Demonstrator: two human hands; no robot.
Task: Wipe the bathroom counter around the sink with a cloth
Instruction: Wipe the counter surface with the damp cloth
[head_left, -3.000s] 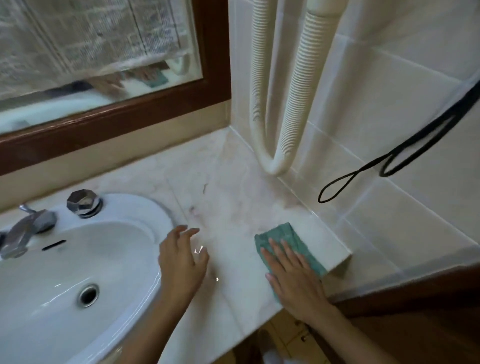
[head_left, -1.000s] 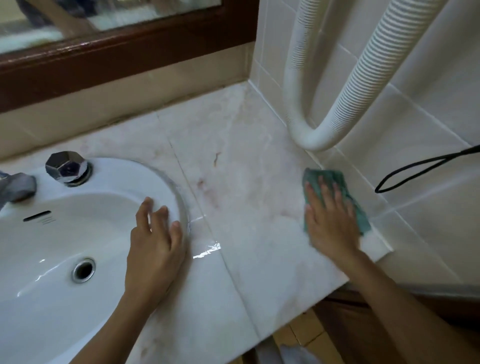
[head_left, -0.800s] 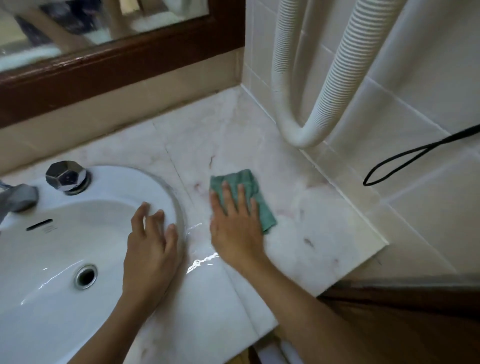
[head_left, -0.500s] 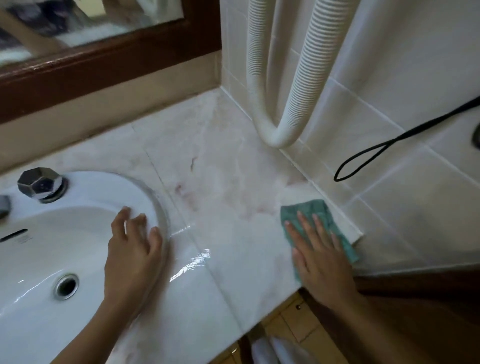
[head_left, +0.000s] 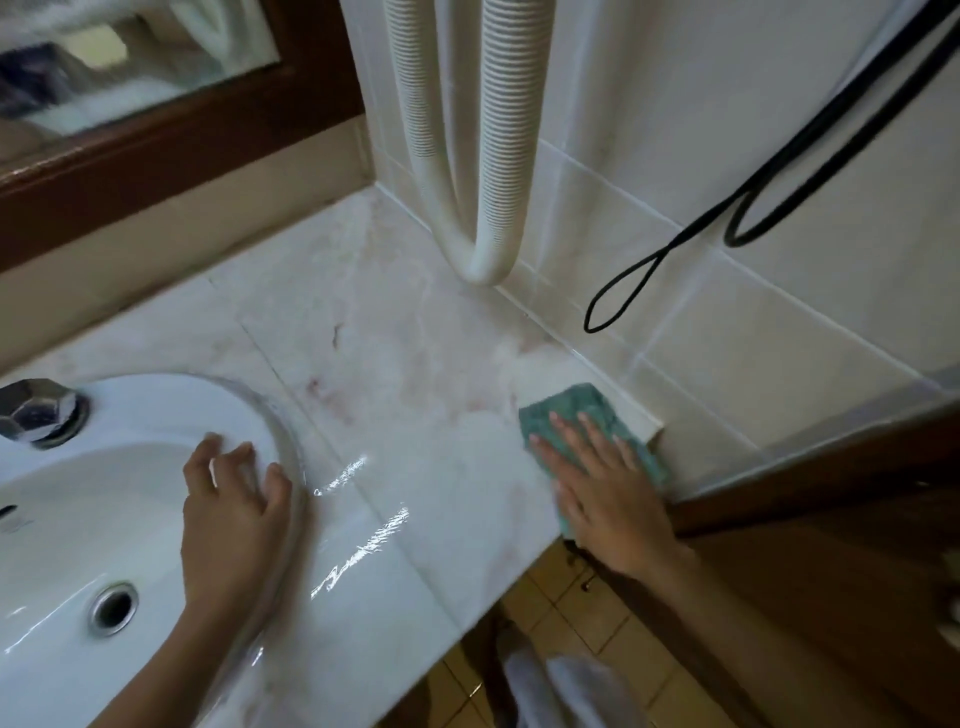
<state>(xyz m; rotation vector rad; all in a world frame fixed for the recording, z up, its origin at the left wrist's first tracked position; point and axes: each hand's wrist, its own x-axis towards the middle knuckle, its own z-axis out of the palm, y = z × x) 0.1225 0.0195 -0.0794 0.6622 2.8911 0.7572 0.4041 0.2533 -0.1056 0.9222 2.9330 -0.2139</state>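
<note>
Both hands lie flat: the right hand (head_left: 605, 499), fingers spread, presses a green cloth (head_left: 582, 410) onto the counter (head_left: 415, 395) at its right front corner; the left hand (head_left: 234, 514) rests open-palmed on the sink (head_left: 156, 410) rim, gripping nothing.

left hand (head_left: 234, 514): flat, fingers spread | right hand (head_left: 605, 488): flat, palm down

Dim, soft light; glare streaks on the wet counter (head_left: 395, 467), motion blur and wide-angle bending at edges.
</note>
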